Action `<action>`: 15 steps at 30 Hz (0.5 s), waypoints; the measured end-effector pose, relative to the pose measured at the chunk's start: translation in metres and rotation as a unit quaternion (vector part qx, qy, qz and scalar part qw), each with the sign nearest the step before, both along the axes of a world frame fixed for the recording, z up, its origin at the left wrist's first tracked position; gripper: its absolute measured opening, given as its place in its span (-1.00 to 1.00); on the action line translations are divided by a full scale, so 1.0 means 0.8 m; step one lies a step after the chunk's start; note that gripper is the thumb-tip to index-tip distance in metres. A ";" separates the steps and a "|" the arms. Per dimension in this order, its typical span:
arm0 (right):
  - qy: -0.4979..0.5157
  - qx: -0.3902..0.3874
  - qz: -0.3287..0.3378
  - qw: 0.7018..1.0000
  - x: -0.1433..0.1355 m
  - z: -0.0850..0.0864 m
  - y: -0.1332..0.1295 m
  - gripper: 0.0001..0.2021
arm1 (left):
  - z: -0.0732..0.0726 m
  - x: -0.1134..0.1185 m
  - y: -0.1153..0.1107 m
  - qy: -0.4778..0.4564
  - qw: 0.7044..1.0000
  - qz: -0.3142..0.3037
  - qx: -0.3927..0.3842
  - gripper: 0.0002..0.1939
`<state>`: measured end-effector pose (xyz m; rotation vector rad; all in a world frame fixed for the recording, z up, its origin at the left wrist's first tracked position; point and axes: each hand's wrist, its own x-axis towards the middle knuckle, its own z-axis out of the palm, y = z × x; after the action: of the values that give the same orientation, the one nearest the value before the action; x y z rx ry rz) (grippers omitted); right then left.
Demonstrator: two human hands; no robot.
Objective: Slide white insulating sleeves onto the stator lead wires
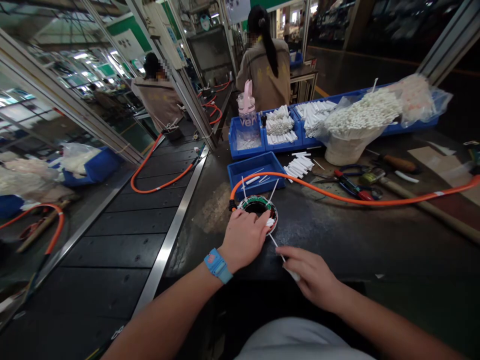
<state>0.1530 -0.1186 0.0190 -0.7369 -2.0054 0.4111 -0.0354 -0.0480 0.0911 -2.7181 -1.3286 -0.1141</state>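
Note:
A ring-shaped part (275, 204) with green and white pieces round its rim lies on the dark bench, and white ties stick up from it. My left hand (245, 237) is closed on the near side of this ring, its fingertips beside small white pieces (270, 222). To the right and nearer me, my right hand (313, 275) pinches a thin white tie (274, 241) that runs up to the ring's near edge. Something white shows under the right fingers. An orange cable (333, 196) joins the ring at its left side.
Behind the ring stands a small blue tray (257, 170). White tubes (299, 166) lie beside it, near blue bins (245, 137) and a bundle of white ties (360, 117). Pliers (354, 187) and a hammer lie right. A conveyor (123, 242) runs left; two people sit beyond.

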 end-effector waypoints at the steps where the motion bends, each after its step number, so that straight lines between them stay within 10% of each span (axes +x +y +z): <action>1: 0.014 -0.044 -0.011 0.999 -0.008 0.002 0.011 -0.73 | 0.000 0.000 0.000 0.000 1.000 0.002 0.000 -0.61; 7: 0.141 -0.335 -0.073 0.929 -0.038 0.012 0.061 -0.94 | -0.010 -0.007 -0.003 -0.121 0.992 0.007 -0.034 -0.56; 11: 0.189 -0.382 -0.067 0.902 -0.043 0.014 0.066 -0.94 | -0.018 -0.010 -0.005 -0.267 0.962 0.037 -0.054 -0.35; 15: 0.209 -0.382 -0.061 0.898 -0.042 0.010 0.061 -0.91 | -0.020 -0.009 -0.006 -0.253 0.967 0.003 -0.017 -0.66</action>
<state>0.1196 -0.0701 0.0267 -1.1244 -1.3494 1.2083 -0.0426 -0.0531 0.0755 -2.8200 -1.4544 -0.8418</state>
